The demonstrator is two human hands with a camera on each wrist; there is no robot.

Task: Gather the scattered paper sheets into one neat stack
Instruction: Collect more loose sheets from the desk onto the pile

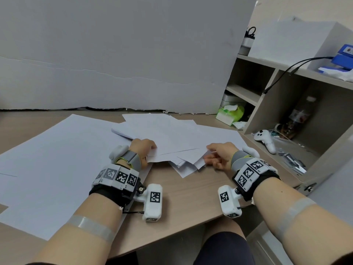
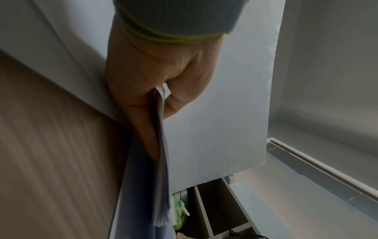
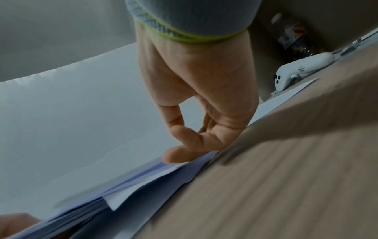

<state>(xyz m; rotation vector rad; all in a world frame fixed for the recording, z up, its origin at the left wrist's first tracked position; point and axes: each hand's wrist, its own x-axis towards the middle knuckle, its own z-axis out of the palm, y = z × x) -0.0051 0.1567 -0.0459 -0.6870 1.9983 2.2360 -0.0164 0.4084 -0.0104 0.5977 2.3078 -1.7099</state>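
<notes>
— Both hands are on the fanned pile of white paper sheets [image 1: 168,138] at the near edge of the wood-grain counter [image 1: 191,194]. How does each one hold it?

— The left hand [image 1: 142,150] grips the pile's left side; the left wrist view shows the thumb on one face of the sheet edges [image 2: 161,169] and the fingers [image 2: 143,129] on the other, so its grip is closed round the paper. The right hand [image 1: 219,153] meets the right-hand corners. In the right wrist view its fingertips [image 3: 178,155] press on the top sheet and the thumb seems to lie along the edge, so a light pinch, I judge, not a full clasp.

— Why one hand on each side?

— Probably to square the pile: pressing in from both sides would bring the splayed corners [image 1: 183,169] into line. They fan out toward the near edge and are far from even.

— Where does the pile lie?

— Partly on the bare counter, partly over a large white sheet [image 1: 57,159] that covers the counter's left half. Its far end reaches toward the propped-up grey-white board [image 1: 124,54] along the far edge.

— Anything nearby?

— A green tissue pack [image 1: 231,112] at the far right corner, and a white game controller [image 1: 266,140] on the beige side shelf [image 1: 267,64], well apart from the paper.
</notes>
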